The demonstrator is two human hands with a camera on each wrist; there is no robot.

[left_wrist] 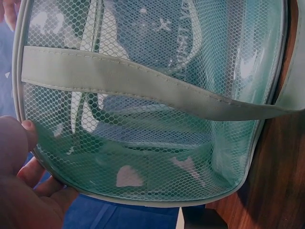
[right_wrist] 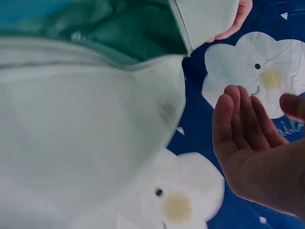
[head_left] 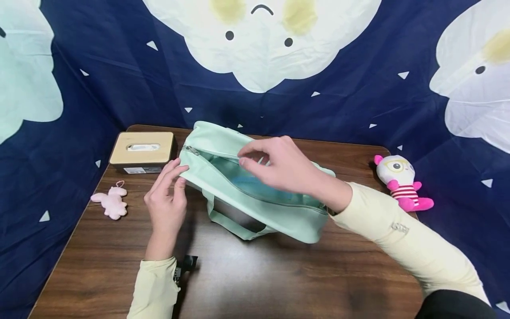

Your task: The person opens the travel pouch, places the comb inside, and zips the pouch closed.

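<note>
Mint-green bag [head_left: 251, 204], unzipped
Left hand [head_left: 167, 199] pinches its nine-o'clock end; right hand [head_left: 280, 164], grip loosely wide, hangs over the opening [head_left: 249, 180].

Nothing reads clearly: lettering [left_wrist: 183, 43] at the bag [head_left: 287, 217], rightward of the left grip [head_left: 167, 204]; print [head_left: 399, 228] on the sleeve [head_left: 374, 217] behind the right grip [head_left: 275, 164]; a tissue-box label [head_left: 134, 170].

Mint-green mesh-sided bag [head_left: 255, 208], top unzipped, on a wooden table [head_left: 259, 283]

Curtained booth (navy cloud-print cloth [head_left: 131, 66]) around a wood-grain table [head_left: 271, 274]
</note>
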